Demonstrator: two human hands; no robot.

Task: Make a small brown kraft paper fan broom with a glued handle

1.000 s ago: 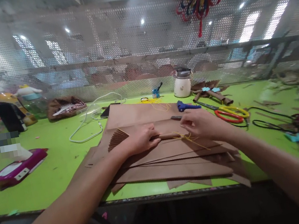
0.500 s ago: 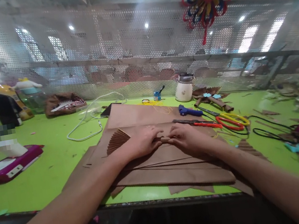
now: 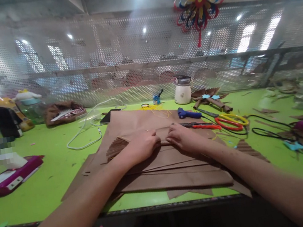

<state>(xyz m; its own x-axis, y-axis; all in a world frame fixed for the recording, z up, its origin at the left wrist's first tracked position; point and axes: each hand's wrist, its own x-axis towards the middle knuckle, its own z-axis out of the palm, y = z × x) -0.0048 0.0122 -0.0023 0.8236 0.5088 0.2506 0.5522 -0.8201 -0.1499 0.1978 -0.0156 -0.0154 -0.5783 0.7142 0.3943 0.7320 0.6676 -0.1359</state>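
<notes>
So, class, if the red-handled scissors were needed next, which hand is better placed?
Probably the right hand: the red-handled scissors lie just beside it, while the left hand sits farther off. Both hands are at the brown paper, though.

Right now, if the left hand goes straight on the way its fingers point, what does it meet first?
Most likely the right hand, just across the brown paper between them. The left hand points roughly toward it, though exact heights are hard to judge.
</notes>
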